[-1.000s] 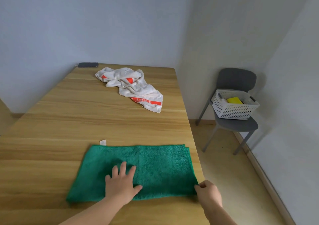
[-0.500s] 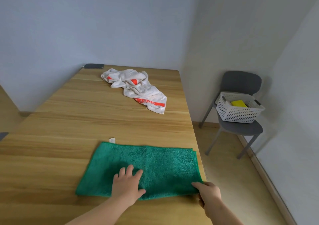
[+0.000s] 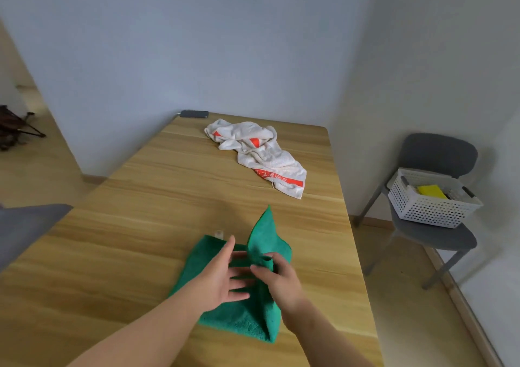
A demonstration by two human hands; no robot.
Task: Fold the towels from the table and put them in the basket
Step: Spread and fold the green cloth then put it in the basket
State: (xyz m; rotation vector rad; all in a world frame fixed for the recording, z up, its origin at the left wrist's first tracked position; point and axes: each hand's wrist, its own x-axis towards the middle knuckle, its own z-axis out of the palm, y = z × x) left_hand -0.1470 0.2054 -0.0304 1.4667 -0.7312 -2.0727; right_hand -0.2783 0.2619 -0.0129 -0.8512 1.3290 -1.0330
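On the left edge of the view a grey chair back [image 3: 25, 226] is poking in beside the bench [image 3: 135, 226], clear of the work. Moving right, the left hand [image 3: 222, 276] is lying flat on the green towel [image 3: 239, 321], fingers spread and pressing the cloth to the wood near the front edge. Just beside it, the right hand [image 3: 281, 279] is pinching the towel's right part between thumb and fingers, and that part is standing up in a peak, apparently being carried over toward the left. So the step in hand looks like a fold of the right half across the left.

To do it well, the flat hand should be holding the lower layer firm along the intended crease while the pinching grip is bringing the raised flap over low and evenly, so that its edge is meeting the left edge squarely and no bulge is forming at the crease. Once the flap is down, a stroke from crease outward should be smoothing it.

Farther back, toward the far right of the bench, the white towel [image 3: 259, 155] with red marks is lying crumpled and not yet folded, with a dark phone [image 3: 194, 114] at the far edge behind it. Well apart to the right, off the bench, the white basket [image 3: 427, 212] is sitting on a grey chair [image 3: 439, 152] with a yellow item [image 3: 432, 191] already inside; neither towel is in it.
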